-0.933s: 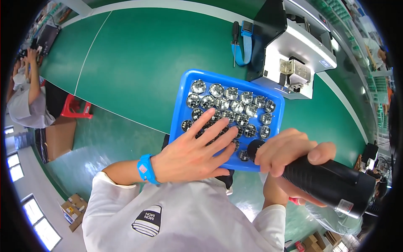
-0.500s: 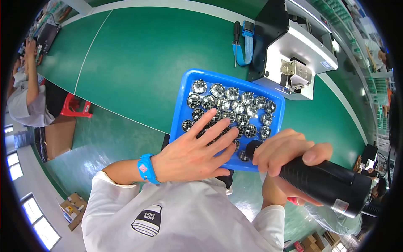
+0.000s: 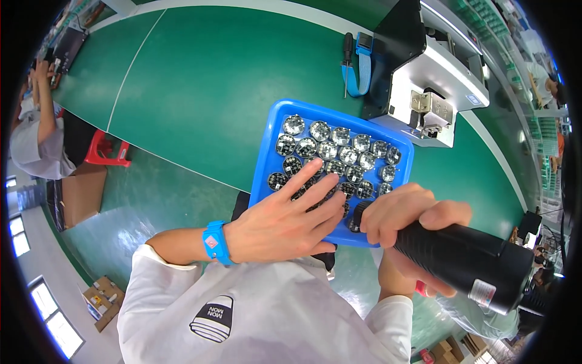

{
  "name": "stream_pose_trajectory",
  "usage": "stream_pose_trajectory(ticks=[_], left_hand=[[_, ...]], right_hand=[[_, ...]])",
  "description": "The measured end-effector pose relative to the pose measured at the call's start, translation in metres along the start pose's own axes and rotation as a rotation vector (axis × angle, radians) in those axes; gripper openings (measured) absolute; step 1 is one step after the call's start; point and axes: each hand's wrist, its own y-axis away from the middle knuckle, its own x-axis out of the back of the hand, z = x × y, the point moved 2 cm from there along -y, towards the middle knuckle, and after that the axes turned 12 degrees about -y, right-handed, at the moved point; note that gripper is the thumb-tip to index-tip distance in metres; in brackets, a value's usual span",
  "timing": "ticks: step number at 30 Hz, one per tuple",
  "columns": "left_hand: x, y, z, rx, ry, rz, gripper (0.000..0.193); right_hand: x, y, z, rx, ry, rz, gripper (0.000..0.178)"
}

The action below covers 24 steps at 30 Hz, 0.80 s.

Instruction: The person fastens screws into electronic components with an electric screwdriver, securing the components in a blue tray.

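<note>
A blue plastic tray sits at the near edge of the green table, filled with several round silvery parts. My left hand lies flat on the tray's near rows, fingers spread over the parts, with a blue wristband on the wrist. My right hand grips a thick black power screwdriver, whose tip points into the near right corner of the tray, next to my left fingertips.
A black and silver machine stands behind the tray at the right. A blue strap and a dark-handled tool lie to its left. Another person sits at far left by a red stool. Cardboard boxes lie on the floor.
My left hand has slid slightly along the near rows of parts. The right hand with the screwdriver has barely shifted.
</note>
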Motion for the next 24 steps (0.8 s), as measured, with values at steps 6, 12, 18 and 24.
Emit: stream_pose_trajectory(ticks=[6, 12, 18, 24], left_hand=[[-0.001, 0.001, 0.001, -0.023, -0.030, 0.011, 0.055], [-0.001, 0.001, 0.002, -0.016, -0.012, 0.025, 0.058], [-0.001, 0.000, 0.003, -0.008, 0.010, 0.026, 0.059], [0.001, -0.001, 0.004, -0.015, 0.037, 0.025, 0.061]], right_hand=[[0.005, -0.003, 0.008, 0.006, -0.007, -0.037, 0.086], [0.007, -0.011, -0.007, 0.046, -0.144, 0.265, 0.091], [0.043, -0.052, -0.051, 0.316, 0.260, 0.459, 0.092], [0.054, -0.069, -0.055, 0.366, 0.615, 0.655, 0.106]])
